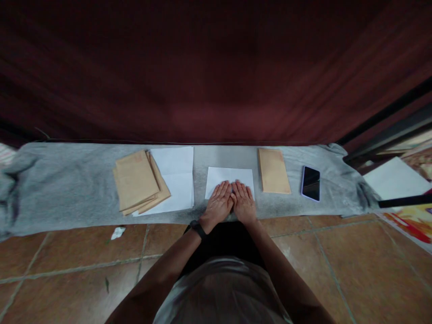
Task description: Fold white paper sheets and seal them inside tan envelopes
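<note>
A white sheet of paper [229,174], apparently folded, lies in front of me on the grey cloth. My left hand [218,203] rests flat on its near part with fingers stretched out. Beside it, my right hand [243,203] lies flat on the same paper, the two thumbs close together. Both hands hide the near middle of the paper. Left of them are larger white sheets [177,175], partly covered by a loose pile of brown envelopes [137,179]. To the right sits a neater stack of brown envelopes [274,171].
A grey cloth [77,189] covers the narrow work surface. On its right part lies a phone [311,183]. Dark red fabric [216,90] hangs behind. A white board or sheet [398,177] is beyond the right end. Crumpled white paper [118,232] lies on the tiled floor [84,252].
</note>
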`<state>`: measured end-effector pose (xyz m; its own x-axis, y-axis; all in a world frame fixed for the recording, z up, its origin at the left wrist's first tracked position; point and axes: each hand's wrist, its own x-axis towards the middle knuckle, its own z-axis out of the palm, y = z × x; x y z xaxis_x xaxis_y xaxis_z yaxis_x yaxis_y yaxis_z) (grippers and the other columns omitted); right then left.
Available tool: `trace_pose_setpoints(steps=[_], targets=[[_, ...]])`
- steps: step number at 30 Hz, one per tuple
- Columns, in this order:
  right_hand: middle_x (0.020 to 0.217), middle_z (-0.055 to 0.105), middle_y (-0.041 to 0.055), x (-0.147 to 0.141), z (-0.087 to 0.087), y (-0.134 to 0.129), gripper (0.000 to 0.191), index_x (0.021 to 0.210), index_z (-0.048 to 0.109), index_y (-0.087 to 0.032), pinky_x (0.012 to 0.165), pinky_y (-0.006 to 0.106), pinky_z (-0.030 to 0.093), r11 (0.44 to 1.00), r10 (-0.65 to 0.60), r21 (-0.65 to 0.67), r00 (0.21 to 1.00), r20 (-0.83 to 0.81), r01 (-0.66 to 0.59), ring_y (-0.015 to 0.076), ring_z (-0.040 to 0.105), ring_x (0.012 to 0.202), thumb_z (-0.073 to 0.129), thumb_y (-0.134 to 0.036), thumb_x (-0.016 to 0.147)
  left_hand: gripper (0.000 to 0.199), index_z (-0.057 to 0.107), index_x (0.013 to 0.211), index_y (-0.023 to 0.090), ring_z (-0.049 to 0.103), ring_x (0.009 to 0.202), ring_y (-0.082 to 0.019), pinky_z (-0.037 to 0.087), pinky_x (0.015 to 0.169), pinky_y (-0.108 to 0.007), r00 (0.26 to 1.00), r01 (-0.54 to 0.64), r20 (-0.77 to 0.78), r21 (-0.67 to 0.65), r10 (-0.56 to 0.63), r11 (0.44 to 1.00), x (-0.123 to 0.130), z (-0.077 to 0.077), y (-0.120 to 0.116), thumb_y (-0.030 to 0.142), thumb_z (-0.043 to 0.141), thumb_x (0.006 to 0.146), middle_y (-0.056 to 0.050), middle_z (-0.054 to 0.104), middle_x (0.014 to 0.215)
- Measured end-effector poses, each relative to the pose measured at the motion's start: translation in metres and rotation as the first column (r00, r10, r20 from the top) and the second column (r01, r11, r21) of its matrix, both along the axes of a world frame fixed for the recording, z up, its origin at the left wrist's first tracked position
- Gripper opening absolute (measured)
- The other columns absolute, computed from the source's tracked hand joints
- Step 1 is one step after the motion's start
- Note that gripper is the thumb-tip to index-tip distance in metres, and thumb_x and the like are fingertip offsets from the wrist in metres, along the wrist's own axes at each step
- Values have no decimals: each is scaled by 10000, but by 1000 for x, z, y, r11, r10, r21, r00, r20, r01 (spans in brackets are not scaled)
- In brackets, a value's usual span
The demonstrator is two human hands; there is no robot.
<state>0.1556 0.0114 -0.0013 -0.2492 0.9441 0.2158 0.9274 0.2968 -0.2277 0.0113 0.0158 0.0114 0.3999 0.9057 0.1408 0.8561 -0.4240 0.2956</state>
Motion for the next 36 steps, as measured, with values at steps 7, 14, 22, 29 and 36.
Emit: trace_pose_setpoints(steps=[7,14,22,29,36], targets=[[1606,364,129,-4,-5,1,523,1553,372,-115,1227,481,240,998,-46,41,999,-21,47,255,336,1493,303,-297,1068,580,308,1548,35,174,1551,-240,205,1265,-467,994,-102,-40,14,103,995,-3,-8,17,237,305,1004,-165,288,1642],[1598,360,181,-1,-10,2,556,1569,319,-77,1212,495,277,979,-186,74,981,-50,190,275,351,1487,307,-320,1070,596,283,1555,21,193,1545,-271,237,1249,-497,964,-265,-3,63,266,962,-12,-13,15,270,304,1013,-204,289,1629],[1587,373,204,3,2,9,557,1535,376,-34,1216,504,265,966,-257,-9,966,-36,257,295,349,1486,296,-336,1074,603,281,1565,48,275,1521,-298,216,1244,-569,938,-346,42,114,343,931,-14,-6,21,274,310,1008,-205,378,1588],[1560,456,112,-12,11,54,531,1515,444,-126,1225,435,280,999,-33,-30,992,-122,30,206,365,1480,216,-336,1084,590,324,1561,83,218,1543,-247,229,1259,-474,990,-135,-36,-3,135,991,11,2,56,186,280,982,-129,311,1642],[1558,451,136,-8,-4,64,503,1521,439,-160,1210,515,275,998,-59,31,996,-63,61,259,379,1472,348,-358,1067,588,330,1557,80,224,1541,-249,235,1248,-483,984,-166,-55,24,167,986,5,-11,65,226,268,991,-148,318,1635]])
